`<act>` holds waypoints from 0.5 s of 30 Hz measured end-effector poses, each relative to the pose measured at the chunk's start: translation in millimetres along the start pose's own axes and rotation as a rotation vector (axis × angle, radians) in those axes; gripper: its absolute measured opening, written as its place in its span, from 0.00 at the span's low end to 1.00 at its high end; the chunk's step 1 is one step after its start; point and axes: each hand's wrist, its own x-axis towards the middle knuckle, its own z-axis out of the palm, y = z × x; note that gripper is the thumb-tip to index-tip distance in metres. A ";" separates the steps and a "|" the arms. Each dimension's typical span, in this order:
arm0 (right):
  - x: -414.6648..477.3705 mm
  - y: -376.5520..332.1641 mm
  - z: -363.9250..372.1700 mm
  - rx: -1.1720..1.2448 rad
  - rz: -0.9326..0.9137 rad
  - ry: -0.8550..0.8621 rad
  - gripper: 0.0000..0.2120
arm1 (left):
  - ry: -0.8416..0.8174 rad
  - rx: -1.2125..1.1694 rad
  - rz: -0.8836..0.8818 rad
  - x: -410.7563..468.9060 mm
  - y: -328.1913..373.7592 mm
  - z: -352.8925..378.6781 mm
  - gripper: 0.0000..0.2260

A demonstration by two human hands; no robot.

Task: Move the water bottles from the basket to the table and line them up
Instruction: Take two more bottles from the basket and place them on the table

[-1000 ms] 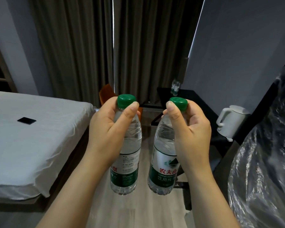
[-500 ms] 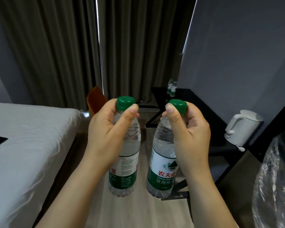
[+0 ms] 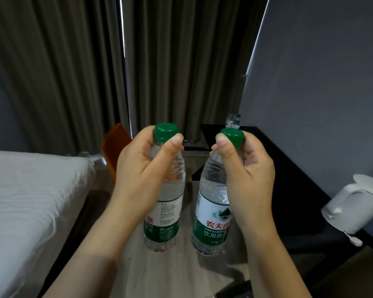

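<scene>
Two clear water bottles with green caps and green-white labels hang in the air in front of me. My left hand (image 3: 142,168) grips the neck of the left bottle (image 3: 166,211), thumb just under the cap. My right hand (image 3: 248,175) grips the neck of the right bottle (image 3: 211,216) the same way. Both bottles are upright, side by side, over the wooden floor. Far ahead, two more bottles (image 3: 233,121) stand on the black table (image 3: 284,168) by the wall. No basket is in view.
A bed with white sheets (image 3: 30,201) fills the left side. An orange chair (image 3: 114,147) stands by the dark curtains. A white electric kettle (image 3: 357,205) sits on the black table at the right. A strip of wooden floor runs between bed and table.
The view has swung right and moved forward: the bed slid left, the plastic-wrapped thing at the right left the frame. Both hands still hold the bottles the same way.
</scene>
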 end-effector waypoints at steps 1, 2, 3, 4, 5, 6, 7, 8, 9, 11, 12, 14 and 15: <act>10.9 8.4 4.0 -0.004 0.001 0.001 0.08 | -0.001 -0.002 -0.005 11.1 -8.4 3.2 0.10; 20.9 16.5 7.5 -0.004 0.004 0.004 0.08 | -0.006 -0.001 -0.009 21.4 -16.4 6.3 0.10; 30.3 24.8 10.8 0.001 0.008 0.008 0.07 | -0.014 -0.002 -0.013 31.2 -24.1 9.1 0.10; 39.4 33.3 14.4 0.006 0.014 0.012 0.08 | -0.021 -0.007 -0.018 41.3 -32.0 11.7 0.10; 48.2 42.4 18.2 0.010 0.020 0.016 0.08 | -0.026 -0.015 -0.024 51.6 -40.6 14.7 0.10; 56.6 51.6 22.3 0.011 0.025 0.019 0.08 | -0.029 -0.025 -0.029 61.8 -49.6 17.5 0.10; 65.0 61.1 26.6 0.009 0.029 0.025 0.07 | -0.032 -0.034 -0.034 72.5 -59.2 20.9 0.11; 73.6 70.4 31.2 0.003 0.034 0.037 0.07 | -0.039 -0.045 -0.040 83.4 -69.1 24.1 0.11; 82.6 79.9 36.0 -0.002 0.038 0.051 0.06 | -0.049 -0.052 -0.043 94.7 -79.6 27.5 0.11; 100.9 99.2 45.3 -0.025 0.038 0.068 0.05 | -0.073 -0.054 -0.038 117.9 -101.2 34.3 0.11; 110.5 109.0 50.1 -0.044 0.036 0.077 0.05 | -0.087 -0.057 -0.033 130.1 -112.0 37.6 0.11; 132.0 128.0 60.0 -0.085 0.040 0.108 0.05 | -0.116 -0.072 -0.025 157.1 -133.2 43.4 0.12; 143.1 137.2 65.1 -0.105 0.042 0.128 0.05 | -0.129 -0.078 -0.018 171.4 -143.3 46.3 0.12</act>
